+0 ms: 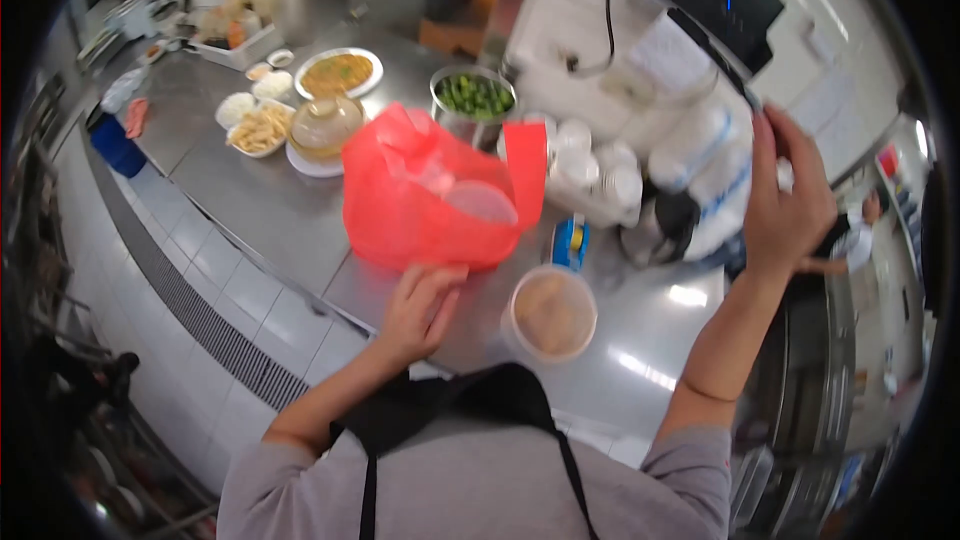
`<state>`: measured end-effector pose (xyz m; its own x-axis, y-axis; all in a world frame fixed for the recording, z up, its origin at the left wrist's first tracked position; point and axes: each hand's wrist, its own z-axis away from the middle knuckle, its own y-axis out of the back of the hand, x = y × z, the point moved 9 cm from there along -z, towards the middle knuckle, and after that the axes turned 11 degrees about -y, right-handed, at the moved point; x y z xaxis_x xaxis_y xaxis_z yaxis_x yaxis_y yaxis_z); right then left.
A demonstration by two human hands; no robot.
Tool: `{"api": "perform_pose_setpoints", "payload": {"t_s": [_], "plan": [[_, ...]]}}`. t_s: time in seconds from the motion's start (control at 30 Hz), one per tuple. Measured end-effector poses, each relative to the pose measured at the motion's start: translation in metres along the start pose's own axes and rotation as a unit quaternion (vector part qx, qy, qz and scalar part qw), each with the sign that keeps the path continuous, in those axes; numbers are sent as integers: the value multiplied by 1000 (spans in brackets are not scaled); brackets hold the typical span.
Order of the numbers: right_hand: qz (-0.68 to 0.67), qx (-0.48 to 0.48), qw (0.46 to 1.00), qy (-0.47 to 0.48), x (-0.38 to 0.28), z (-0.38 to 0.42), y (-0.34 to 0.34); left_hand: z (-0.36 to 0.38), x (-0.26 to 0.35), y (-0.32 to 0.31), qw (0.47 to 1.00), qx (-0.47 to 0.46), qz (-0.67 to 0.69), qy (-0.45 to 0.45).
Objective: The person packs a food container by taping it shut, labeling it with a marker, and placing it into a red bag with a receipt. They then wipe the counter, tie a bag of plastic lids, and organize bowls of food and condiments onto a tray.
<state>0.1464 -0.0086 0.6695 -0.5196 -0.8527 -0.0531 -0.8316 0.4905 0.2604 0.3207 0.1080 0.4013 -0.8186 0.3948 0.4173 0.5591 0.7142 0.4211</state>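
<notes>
A red plastic bag (400,200) stands on the steel counter, with a clear round tub (480,202) showing at its opening. My left hand (422,312) is at the bag's near lower edge, fingers loosely stretched out and gripping nothing. Raised high on the right, my right hand (790,190) has thumb and fingers pinched together at the lower end of a dark strip (712,52) below the black screen; what lies between the fingertips is too blurred to make out. A lidded clear tub with light brown contents (552,314) sits on the counter between my arms.
Behind the bag are a pot of green vegetables (474,96), a plate of yellow food (340,72), a bowl of fries (260,130) and a glass-lidded dish (326,127). A blue tape dispenser (570,243) and a bin of white cups (600,175) are to its right. Another person (860,235) stands far right.
</notes>
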Motion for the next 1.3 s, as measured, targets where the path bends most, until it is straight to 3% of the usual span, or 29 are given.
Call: {"api": "perform_pose_setpoints", "payload": {"t_s": [0.03, 0.07, 0.1, 0.17, 0.2, 0.23, 0.27, 0.33, 0.4, 0.43, 0.47, 0.53, 0.6, 0.63, 0.67, 0.73, 0.77, 0.8, 0.83, 0.87, 0.9, 0.93, 1.07, 1.1, 1.2, 1.27, 1.3], "plan": [[-29, -65, 993, -92, 14, 33, 7, -20, 12, 7, 999, 29, -12, -31], [-43, -158, 979, -120, 14, 68, 4, -37, 23, 11, 996, 58, -26, -65], [-121, -233, 945, -193, 12, 104, -6, -47, 22, -3, 998, 30, -9, -59], [-186, -305, 875, -327, 16, 171, -15, -48, 44, -41, 983, -85, 70, -144], [-176, -303, 868, -353, 17, 191, -8, -39, 47, -51, 980, -108, 87, -142], [-274, -254, 804, -464, 27, 215, 0, -17, 41, -87, 948, -270, 152, -72], [-365, -191, 722, -555, 34, 241, 5, 13, 41, -116, 884, -419, 206, -3], [-395, -164, 684, -590, 29, 277, 3, 29, 54, -128, 863, -438, 252, 22], [-354, -153, 698, -603, 34, 286, 4, 28, 66, -133, 840, -399, 357, 84], [-356, -105, 709, -599, 44, 280, 9, 19, 69, -134, 822, -341, 448, 90], [-359, -56, 717, -595, 53, 276, 12, 19, 68, -133, 823, -339, 446, 97], [-342, -60, 723, -597, 71, 270, 8, 36, 69, -139, 669, -416, 556, 264], [-408, -74, 699, -583, 80, 265, -3, 32, 65, -145, 707, -449, 491, 240], [-468, -90, 647, -595, 73, 268, -18, 22, 61, -145, 783, -411, 427, 189], [-485, -174, 638, -572, 69, 283, -34, 14, 59, -141, 847, -369, 356, 138], [-616, -329, 493, -519, 45, 329, -67, 14, 66, -139, 858, -365, 336, 131], [-620, -340, 486, -513, 48, 338, -70, 14, 67, -138, 868, -370, 313, 111], [-532, -311, 565, -549, 68, 348, -68, 17, 62, -137, 872, -360, 308, 120], [-435, -277, 635, -575, 85, 353, -61, 24, 61, -133, 848, -339, 385, 131], [-523, -123, 534, -653, 89, 311, -60, 32, 61, -127, 818, -315, 460, 140], [-634, -128, 456, -611, 106, 279, -65, 63, 39, -125, 767, -307, 511, 236], [-630, -151, 473, -597, 127, 262, -63, 91, 20, -121, 706, -295, 558, 322], [-379, -250, 594, -664, 116, 284, -89, 83, -47, -99, 778, -37, 432, 455], [-426, -333, 574, -615, 103, 296, -105, 82, -56, -104, 782, -30, 427, 453], [-391, -390, 611, -567, 78, 304, -124, 99, -90, -132, 796, -30, 373, 475], [-377, -381, 628, -564, 69, 308, -130, 80, -82, -147, 896, -147, 239, 345], [-360, -369, 649, -560, 70, 309, -130, 76, -76, -153, 895, -152, 237, 347]]}}
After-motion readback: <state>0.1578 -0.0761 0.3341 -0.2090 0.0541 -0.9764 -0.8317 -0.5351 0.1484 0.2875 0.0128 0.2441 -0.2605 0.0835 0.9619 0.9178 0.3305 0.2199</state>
